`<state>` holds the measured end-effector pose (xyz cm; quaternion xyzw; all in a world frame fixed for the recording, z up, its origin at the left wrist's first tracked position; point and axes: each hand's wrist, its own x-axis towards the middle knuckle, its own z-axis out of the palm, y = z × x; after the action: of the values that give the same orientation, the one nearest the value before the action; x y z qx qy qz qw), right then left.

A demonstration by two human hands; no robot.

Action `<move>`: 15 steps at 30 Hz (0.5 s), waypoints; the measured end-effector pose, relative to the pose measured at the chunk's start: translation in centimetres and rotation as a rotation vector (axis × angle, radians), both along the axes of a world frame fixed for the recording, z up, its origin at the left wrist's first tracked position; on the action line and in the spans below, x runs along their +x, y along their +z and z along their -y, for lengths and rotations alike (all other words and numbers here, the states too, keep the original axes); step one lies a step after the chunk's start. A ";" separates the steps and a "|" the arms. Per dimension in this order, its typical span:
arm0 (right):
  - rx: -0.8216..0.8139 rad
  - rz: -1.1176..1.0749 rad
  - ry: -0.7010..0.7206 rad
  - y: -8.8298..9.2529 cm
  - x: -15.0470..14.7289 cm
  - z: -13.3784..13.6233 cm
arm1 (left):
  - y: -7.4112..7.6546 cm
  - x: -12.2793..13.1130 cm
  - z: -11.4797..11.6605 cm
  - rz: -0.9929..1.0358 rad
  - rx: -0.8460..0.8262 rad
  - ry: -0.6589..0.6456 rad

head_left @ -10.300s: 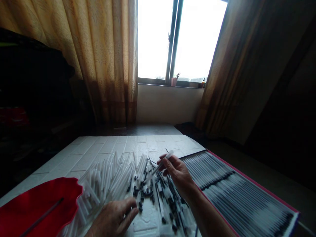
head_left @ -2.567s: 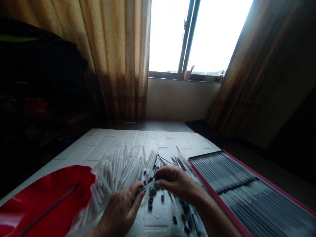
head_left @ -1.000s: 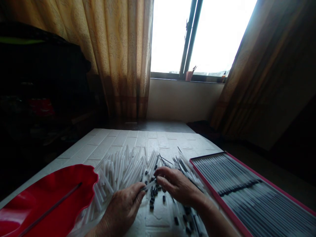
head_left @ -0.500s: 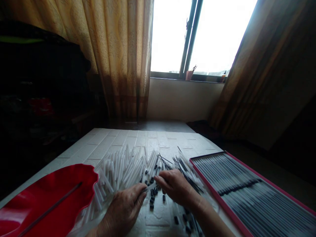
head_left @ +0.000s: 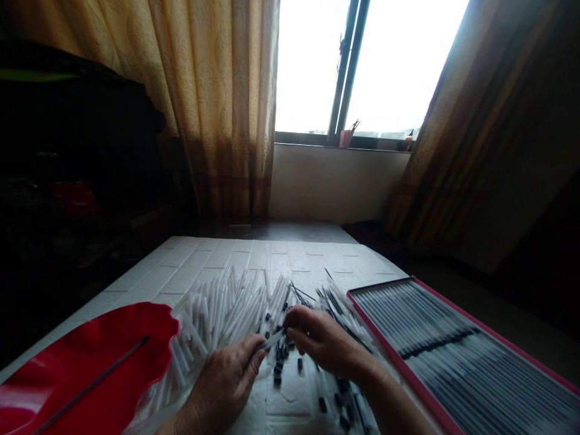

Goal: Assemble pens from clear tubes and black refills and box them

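Note:
My left hand [head_left: 226,383] and my right hand [head_left: 322,339] meet over the white table [head_left: 276,254], both pinched on one clear pen tube [head_left: 272,339] held between them. Just beyond my fingers lies a heap of clear pen tubes [head_left: 222,311]. Small black caps [head_left: 277,368] are scattered under and in front of my hands. Thin pen refills [head_left: 338,308] lie to the right of my right hand.
A red wavy-edged tray [head_left: 81,368] with one thin rod in it sits at the near left. A red-rimmed box [head_left: 453,356] full of rows of pens lies at the right. Curtains and a bright window stand beyond the table.
Both hands stay together on the tube. My right hand has shifted slightly up and back over the last half second; the view has barely moved.

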<state>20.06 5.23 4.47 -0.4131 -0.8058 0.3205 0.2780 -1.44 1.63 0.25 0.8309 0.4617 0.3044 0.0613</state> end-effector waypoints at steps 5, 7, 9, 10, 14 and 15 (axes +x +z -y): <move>0.045 0.088 -0.026 0.1 -0.2 0.0 | -0.3 0.0 0.0 -0.008 0.013 -0.009; 0.098 0.146 -0.049 0.1 -0.5 -0.1 | -0.4 0.0 0.0 -0.013 0.009 -0.016; 0.130 0.195 -0.071 -0.1 -0.8 -0.3 | -0.4 0.1 0.1 -0.016 0.002 -0.024; 0.137 0.211 -0.083 -0.3 -0.9 -0.3 | -0.3 0.1 0.1 -0.017 -0.001 -0.029; 0.115 0.227 -0.108 -0.8 -1.2 -0.6 | -0.4 0.2 0.1 -0.009 0.018 -0.036; 0.104 0.217 -0.102 -0.8 -1.1 -0.6 | -0.4 0.2 0.1 -0.006 0.026 -0.033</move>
<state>18.95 5.81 3.72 -0.4711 -0.8244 0.2173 0.2262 -1.27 1.53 -0.13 0.8401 0.4442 0.3067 0.0541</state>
